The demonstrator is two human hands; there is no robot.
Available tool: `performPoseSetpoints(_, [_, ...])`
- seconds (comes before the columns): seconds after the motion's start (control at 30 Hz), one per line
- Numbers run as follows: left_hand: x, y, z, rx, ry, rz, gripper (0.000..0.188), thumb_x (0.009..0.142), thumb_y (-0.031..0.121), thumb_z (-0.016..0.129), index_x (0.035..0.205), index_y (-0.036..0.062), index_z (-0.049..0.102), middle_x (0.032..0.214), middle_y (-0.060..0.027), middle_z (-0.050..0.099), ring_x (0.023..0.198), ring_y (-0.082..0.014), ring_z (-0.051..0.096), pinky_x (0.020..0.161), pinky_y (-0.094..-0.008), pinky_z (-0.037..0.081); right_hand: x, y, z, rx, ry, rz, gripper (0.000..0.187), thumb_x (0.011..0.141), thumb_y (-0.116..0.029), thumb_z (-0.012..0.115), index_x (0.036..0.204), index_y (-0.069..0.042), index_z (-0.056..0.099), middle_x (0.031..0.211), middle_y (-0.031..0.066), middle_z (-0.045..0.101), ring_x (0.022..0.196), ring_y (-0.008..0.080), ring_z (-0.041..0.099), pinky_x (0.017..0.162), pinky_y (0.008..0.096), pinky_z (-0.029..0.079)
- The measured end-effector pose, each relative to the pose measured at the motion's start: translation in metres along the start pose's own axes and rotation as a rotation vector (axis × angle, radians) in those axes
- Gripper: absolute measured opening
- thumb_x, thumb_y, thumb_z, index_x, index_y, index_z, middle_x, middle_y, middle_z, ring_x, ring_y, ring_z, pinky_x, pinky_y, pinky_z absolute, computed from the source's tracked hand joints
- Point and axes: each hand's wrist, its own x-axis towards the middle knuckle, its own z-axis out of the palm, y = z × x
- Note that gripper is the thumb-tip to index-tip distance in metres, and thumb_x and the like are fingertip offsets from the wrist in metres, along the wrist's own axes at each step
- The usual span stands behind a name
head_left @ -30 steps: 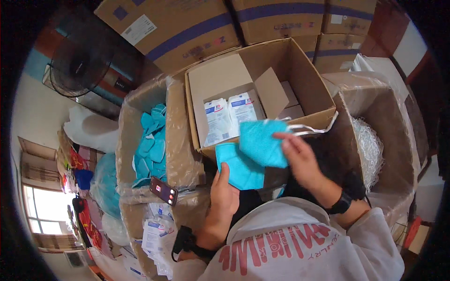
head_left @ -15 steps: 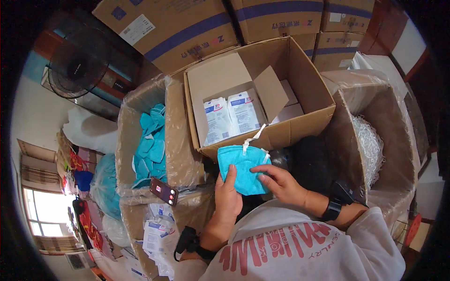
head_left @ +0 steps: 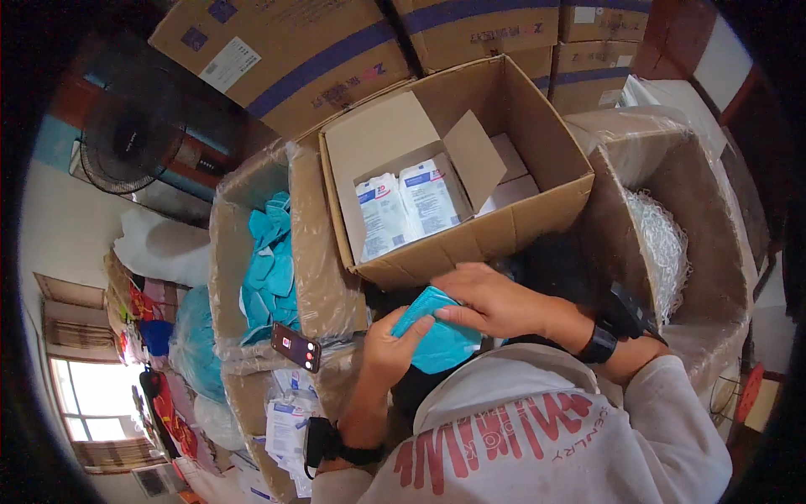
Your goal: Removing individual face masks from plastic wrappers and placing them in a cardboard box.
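Observation:
A turquoise face mask (head_left: 443, 349) is held in front of my chest, tilted. My left hand (head_left: 389, 343) grips its left side, thumb across the front. My right hand (head_left: 497, 302) is closed on the upper right edge, thumb on the front and fingers behind it. The mask's white straps, if they are there, are hidden behind my right hand. Just beyond my hands stands a large open carton (head_left: 470, 252), with an inner box holding white printed packets (head_left: 430, 202) in two stacks.
At left, a plastic-lined carton holds loose turquoise masks (head_left: 270, 273). A phone (head_left: 295, 346) lies on its near edge, above a carton of white packets (head_left: 290, 428). At right, another carton holds tangled white straps (head_left: 661, 252). Sealed cartons (head_left: 336, 63) stand behind; a fan (head_left: 126, 151) is far left.
My right hand has moved from the mask's lower right to its upper edge and taken hold there. The mask is lower and tilted more; its white straps have gone out of sight.

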Motion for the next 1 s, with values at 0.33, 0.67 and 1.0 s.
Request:
performPoseSetpoints(0.33, [0.025,0.03,0.001,0.68,0.148,0.573,0.023,0.088,0.018,0.046,0.102,0.0022,0.056,0.093,-0.0133,0.061,0.086,-0.0259,0.058,0.076,-0.0329,0.043,0.001,0.011,0.04,0.036,0.276,0.072,0.023,0.087,-0.024,0.045,0.077,-0.003,0.048,0.07,0.0193,0.053,0.07,0.0396,0.051,0.063,0.0471,0.04])
performPoseSetpoints(0.67, [0.042,0.011,-0.009,0.47,0.151,0.256,0.026,0.09,0.025,0.043,0.086,0.0012,0.053,0.078,-0.0135,0.056,0.072,-0.0252,0.055,0.066,-0.0315,0.042,-0.023,0.018,0.018,0.503,-0.155,0.277,0.028,0.092,-0.028,0.04,0.093,-0.002,0.051,0.071,0.008,0.054,0.064,0.0159,0.052,0.059,0.0309,0.043])
performPoseSetpoints(1.0, [0.046,-0.001,-0.089,0.189,0.388,0.107,0.031,0.091,0.027,0.044,0.071,0.005,0.053,0.062,0.0007,0.047,0.059,-0.006,0.043,0.053,-0.0225,0.035,-0.043,0.035,-0.008,0.715,-0.349,0.455,0.032,0.094,-0.026,0.038,0.093,0.0,0.056,0.062,-0.0016,0.046,0.06,0.0075,0.046,0.061,0.0219,0.041])
